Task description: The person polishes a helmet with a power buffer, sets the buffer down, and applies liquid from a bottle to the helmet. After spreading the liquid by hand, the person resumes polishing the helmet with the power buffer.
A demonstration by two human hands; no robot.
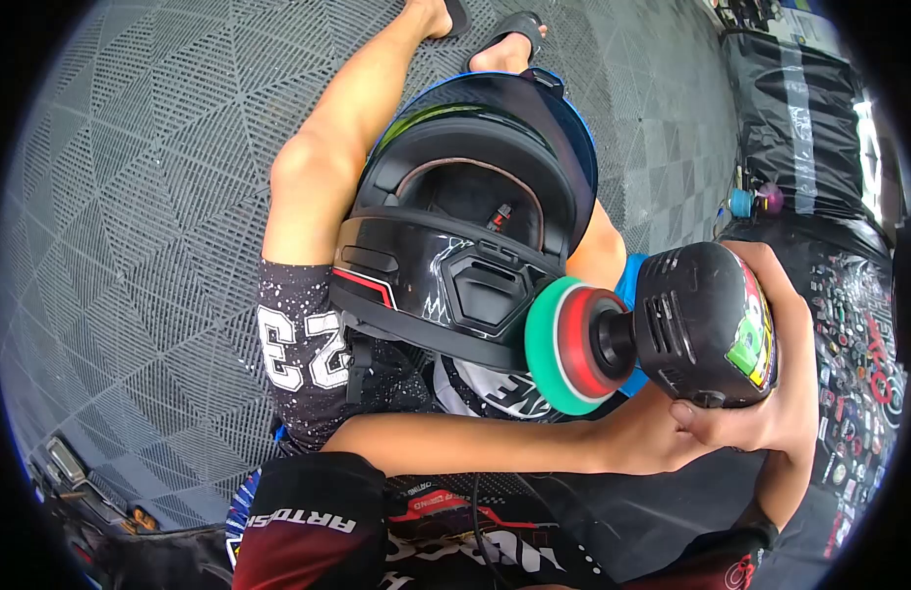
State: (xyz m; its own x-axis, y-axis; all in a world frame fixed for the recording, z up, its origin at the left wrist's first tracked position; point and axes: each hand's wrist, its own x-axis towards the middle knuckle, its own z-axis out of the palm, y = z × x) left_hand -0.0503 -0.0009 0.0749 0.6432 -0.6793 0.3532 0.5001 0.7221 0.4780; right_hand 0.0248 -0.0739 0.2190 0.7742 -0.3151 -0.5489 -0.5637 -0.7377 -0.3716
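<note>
A black power polisher with a green and red label sits in my right hand, which wraps around its far right side, thumb along its lower edge. Its round red and green foam pad faces left, right at the chin side of a black motorcycle helmet. The helmet rests on my lap, its opening facing up and its dark visor swung away from the chin bar. My left hand reaches across to the polisher from the left and passes under it; its fingers are hidden.
Grey slatted floor tiles surround my bare legs. On the right are black plastic covering, a sticker-covered black surface and a small blue and purple object. A thin cord runs down across my shirt.
</note>
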